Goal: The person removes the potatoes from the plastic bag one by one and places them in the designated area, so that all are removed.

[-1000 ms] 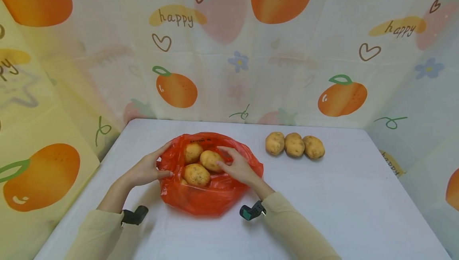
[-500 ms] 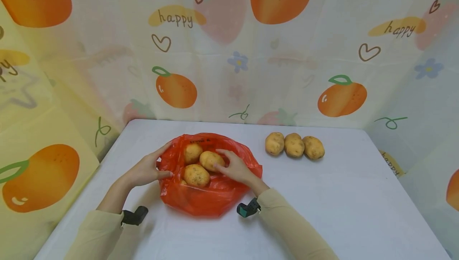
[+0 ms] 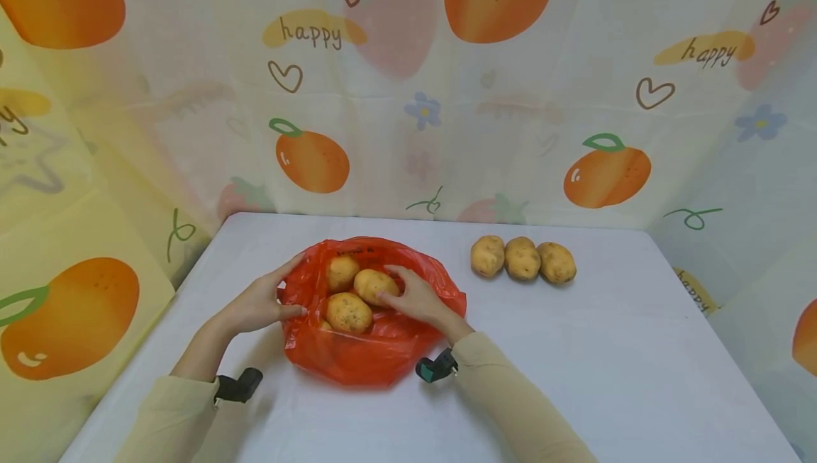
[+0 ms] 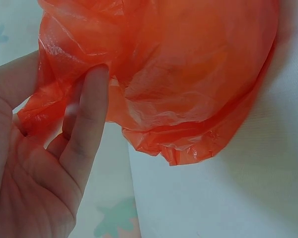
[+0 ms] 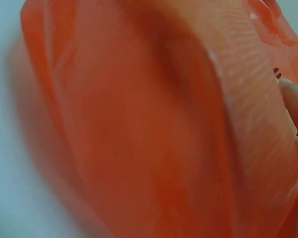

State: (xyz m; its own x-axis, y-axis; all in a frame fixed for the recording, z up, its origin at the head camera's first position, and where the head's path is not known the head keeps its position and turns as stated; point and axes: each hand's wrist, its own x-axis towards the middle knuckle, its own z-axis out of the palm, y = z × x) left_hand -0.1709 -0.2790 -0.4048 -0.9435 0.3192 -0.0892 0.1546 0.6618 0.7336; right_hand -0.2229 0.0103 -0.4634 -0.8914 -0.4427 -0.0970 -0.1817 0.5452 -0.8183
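A red plastic bag (image 3: 357, 360) stands with its mouth spread, several potatoes inside. My left hand (image 3: 258, 303) grips the bag's left rim, thumb over the near side and fingers at the back. In the left wrist view its fingers (image 4: 89, 119) lie against the crumpled red film. My right hand (image 3: 421, 300) reaches in from the right, thumb and fingers around the right end of the upper potato (image 3: 372, 286). Beside that one lie a front potato (image 3: 349, 313) and a back potato (image 3: 342, 274). Red film hides most of the right hand in the right wrist view.
Three potatoes stand side by side at the back right: a left one (image 3: 488, 256), a middle one (image 3: 522, 259) and a right one (image 3: 557, 262). The white table (image 3: 613, 349) ends at a fruit-printed cloth (image 3: 383, 123) behind.
My right hand has shifted a little left, and its thumb and fingers have closed in on the upper potato. The left hand keeps its grip on the bag's rim.
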